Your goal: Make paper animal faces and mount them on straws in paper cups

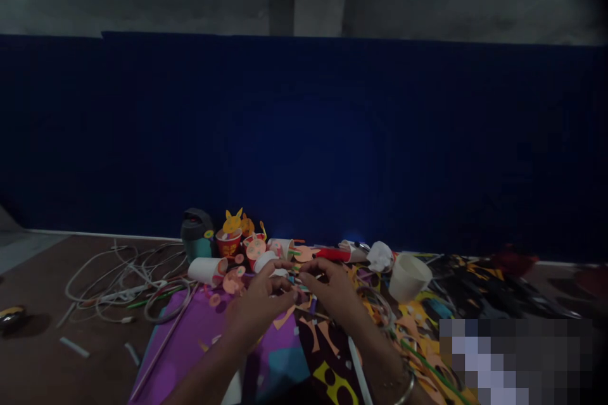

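My left hand (261, 297) hovers over the craft pile in the middle, its index finger and thumb stretched out and apart. Facing it, my right hand (332, 288) has its thumb and index finger curled close together. Whatever may be between those fingertips is too small and dark to name. Just beyond my left hand stand a red paper cup (229, 243) with a yellow cat-eared paper cutout (232, 221) and a pink paper face (255, 250). A white paper cup (206, 270) lies on its side. Purple sheets (185, 329) lie below my left hand.
White cables (118, 278) are tangled at left, near a teal and dark grey device (196, 234). A cream cup (410, 277) and crumpled white paper (380, 257) stand at right, with yellow paper scraps (418, 329) in front. A blue partition (304, 139) closes off the back.
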Demonstrator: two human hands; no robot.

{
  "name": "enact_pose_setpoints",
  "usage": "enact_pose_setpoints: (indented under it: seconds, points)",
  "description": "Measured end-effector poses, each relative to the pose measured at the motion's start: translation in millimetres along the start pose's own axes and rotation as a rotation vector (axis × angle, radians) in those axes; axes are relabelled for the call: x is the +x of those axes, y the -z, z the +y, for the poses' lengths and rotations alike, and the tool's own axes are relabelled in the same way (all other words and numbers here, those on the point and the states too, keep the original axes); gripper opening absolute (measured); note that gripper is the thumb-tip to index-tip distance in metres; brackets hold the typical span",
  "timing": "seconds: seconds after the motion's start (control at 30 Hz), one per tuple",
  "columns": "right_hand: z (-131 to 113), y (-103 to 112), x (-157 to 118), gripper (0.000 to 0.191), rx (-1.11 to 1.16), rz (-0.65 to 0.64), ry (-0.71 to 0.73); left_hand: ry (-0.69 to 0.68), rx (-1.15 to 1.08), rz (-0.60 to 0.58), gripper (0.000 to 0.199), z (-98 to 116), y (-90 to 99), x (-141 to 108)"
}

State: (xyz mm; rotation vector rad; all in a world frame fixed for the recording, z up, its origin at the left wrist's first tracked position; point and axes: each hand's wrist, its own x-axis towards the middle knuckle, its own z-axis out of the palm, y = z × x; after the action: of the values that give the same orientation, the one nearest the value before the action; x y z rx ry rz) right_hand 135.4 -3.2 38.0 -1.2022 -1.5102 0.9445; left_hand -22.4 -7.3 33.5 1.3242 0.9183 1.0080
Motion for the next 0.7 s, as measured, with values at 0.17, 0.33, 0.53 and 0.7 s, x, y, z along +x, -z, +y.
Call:
enact_pose_setpoints:
  seconds: [0.17,0.33,0.53,0.7]
  points:
    - [7.3,-8.1,1.7,0.013,0.072,0.024,-0.023,-0.039,0.082,0.013,0.045,6.8,-9.7,-5.3]
    - [6.0,-10.1,1.9,0.013,0.079,0.107,0.006,-0.076,0.162,0.024,0.058,0.7,-13.2,-4.6]
    - [6.9,-10.0,1.0,0.013,0.004,0.137,0.07,-0.081,0.142,0.008,0.064,-2.7,-12.7,-4.5]
    - [8.2,-10.4,-0.3,0.013,-0.124,0.185,0.152,-0.035,0.095,-0.019,0.068,1.8,-14.0,-3.9]
